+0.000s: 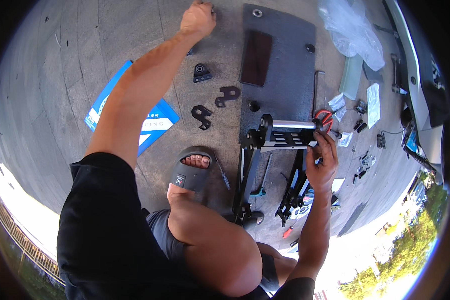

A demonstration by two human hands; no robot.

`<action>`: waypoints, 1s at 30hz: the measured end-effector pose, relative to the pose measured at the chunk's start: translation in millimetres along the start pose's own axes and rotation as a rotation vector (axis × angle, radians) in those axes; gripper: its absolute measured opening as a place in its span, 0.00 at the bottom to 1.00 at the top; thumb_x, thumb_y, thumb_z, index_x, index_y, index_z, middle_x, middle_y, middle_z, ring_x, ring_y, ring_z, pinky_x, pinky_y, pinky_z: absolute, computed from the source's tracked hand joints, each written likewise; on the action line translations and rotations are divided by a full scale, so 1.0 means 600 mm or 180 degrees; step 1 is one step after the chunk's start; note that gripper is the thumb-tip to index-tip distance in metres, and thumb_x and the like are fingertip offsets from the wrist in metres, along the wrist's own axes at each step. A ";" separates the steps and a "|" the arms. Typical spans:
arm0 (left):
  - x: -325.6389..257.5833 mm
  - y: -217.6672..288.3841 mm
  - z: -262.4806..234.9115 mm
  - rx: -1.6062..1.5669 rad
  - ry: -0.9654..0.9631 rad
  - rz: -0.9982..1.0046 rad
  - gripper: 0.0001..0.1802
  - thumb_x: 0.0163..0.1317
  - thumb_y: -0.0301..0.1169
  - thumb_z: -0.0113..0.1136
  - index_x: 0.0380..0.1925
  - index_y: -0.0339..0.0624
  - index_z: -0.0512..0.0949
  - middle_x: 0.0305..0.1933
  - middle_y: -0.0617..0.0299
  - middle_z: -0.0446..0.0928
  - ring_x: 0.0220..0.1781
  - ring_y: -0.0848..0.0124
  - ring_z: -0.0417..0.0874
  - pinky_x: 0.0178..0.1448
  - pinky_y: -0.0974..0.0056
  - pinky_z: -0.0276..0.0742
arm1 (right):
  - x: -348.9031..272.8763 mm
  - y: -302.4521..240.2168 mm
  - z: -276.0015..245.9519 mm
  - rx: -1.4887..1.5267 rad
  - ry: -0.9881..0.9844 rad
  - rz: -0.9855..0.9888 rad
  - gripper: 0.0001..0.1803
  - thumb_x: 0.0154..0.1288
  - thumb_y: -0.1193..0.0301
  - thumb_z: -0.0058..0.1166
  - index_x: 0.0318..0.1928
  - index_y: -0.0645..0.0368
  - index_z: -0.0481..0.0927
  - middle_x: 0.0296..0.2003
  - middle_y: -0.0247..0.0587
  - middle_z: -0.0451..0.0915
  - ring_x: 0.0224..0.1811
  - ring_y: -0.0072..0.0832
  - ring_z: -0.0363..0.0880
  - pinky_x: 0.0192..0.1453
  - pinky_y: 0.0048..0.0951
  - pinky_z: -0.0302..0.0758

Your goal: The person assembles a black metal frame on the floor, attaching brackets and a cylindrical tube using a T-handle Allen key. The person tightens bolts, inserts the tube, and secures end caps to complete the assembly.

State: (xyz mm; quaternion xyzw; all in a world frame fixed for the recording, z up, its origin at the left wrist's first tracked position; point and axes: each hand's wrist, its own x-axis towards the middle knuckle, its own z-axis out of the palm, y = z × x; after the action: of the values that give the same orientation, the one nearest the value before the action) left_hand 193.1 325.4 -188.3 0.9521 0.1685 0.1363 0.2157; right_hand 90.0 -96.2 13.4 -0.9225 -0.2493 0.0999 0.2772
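My left hand [199,20] is stretched far forward over the ground, its fingers closed. Only a small dark bit shows at its fingertips, too little to name. My right hand [322,162] grips the right end of a black metal frame [290,139] with slotted plates and long arms. A silver rod [292,125] runs across the frame's top. Between my left arm and a dark mat [285,55] lie two flat black brackets [201,117] and a black bearing mount [201,73]. A blue and white packet [157,125] is partly hidden beneath my left forearm.
On the mat rests a dark phone-like slab [256,58]. Right of it are a hex key [317,90], a red-handled tool [326,119], small parts and clear plastic wrap [352,30]. A screwdriver [225,176] lies beside my sandalled foot [194,167]. A vehicle edge [420,60] borders the right.
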 end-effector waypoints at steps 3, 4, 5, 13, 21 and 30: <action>-0.032 0.093 -0.066 -0.1776 -0.0624 -0.0313 0.20 0.56 0.34 0.63 0.49 0.42 0.80 0.53 0.44 0.76 0.45 0.52 0.82 0.50 0.55 0.80 | -0.002 -0.020 -0.005 0.0309 0.0228 0.0123 0.23 0.56 0.84 0.59 0.54 0.61 0.77 0.50 0.46 0.78 0.32 0.23 0.81 0.33 0.22 0.78; -0.072 0.140 -0.087 -0.2550 -0.1083 -0.0573 0.19 0.61 0.34 0.64 0.51 0.40 0.78 0.46 0.50 0.81 0.43 0.63 0.82 0.49 0.60 0.80 | -0.001 -0.027 -0.002 0.0453 0.0276 0.0131 0.23 0.56 0.84 0.60 0.54 0.61 0.78 0.50 0.46 0.78 0.32 0.24 0.81 0.33 0.23 0.79; -0.122 0.191 -0.108 -0.3184 -0.1591 -0.0842 0.18 0.61 0.33 0.65 0.50 0.38 0.78 0.45 0.53 0.82 0.42 0.68 0.82 0.49 0.63 0.80 | -0.001 -0.035 0.003 0.0584 0.0373 0.0100 0.23 0.55 0.83 0.61 0.54 0.61 0.78 0.49 0.46 0.78 0.32 0.24 0.81 0.34 0.23 0.79; -0.363 0.422 -0.170 -0.5974 -0.3170 -0.1946 0.14 0.61 0.27 0.65 0.45 0.36 0.75 0.42 0.57 0.80 0.44 0.69 0.83 0.48 0.65 0.81 | -0.069 -0.014 -0.004 0.1543 0.0512 0.0003 0.22 0.53 0.83 0.63 0.51 0.59 0.79 0.50 0.46 0.78 0.44 0.34 0.83 0.41 0.28 0.82; -0.376 0.475 -0.142 -0.4647 -0.3416 -0.1543 0.16 0.62 0.24 0.63 0.48 0.34 0.72 0.44 0.57 0.79 0.46 0.73 0.82 0.51 0.65 0.79 | -0.135 0.087 0.008 0.2466 0.0600 0.0182 0.21 0.53 0.83 0.63 0.49 0.60 0.79 0.48 0.46 0.80 0.47 0.36 0.82 0.46 0.29 0.80; -0.356 0.381 -0.161 -0.2375 -0.1074 -0.0826 0.13 0.67 0.28 0.58 0.48 0.35 0.74 0.47 0.60 0.78 0.44 0.75 0.77 0.48 0.70 0.75 | -0.037 0.298 0.014 0.3015 0.0782 0.1291 0.14 0.63 0.81 0.56 0.50 0.66 0.79 0.40 0.35 0.81 0.43 0.19 0.78 0.50 0.22 0.75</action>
State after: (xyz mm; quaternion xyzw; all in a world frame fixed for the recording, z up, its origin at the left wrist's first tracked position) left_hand 27.1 84.9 -39.7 0.7887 0.1884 0.0021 0.5852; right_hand 140.6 -233.0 -92.8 -0.7308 0.0409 0.1444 0.6659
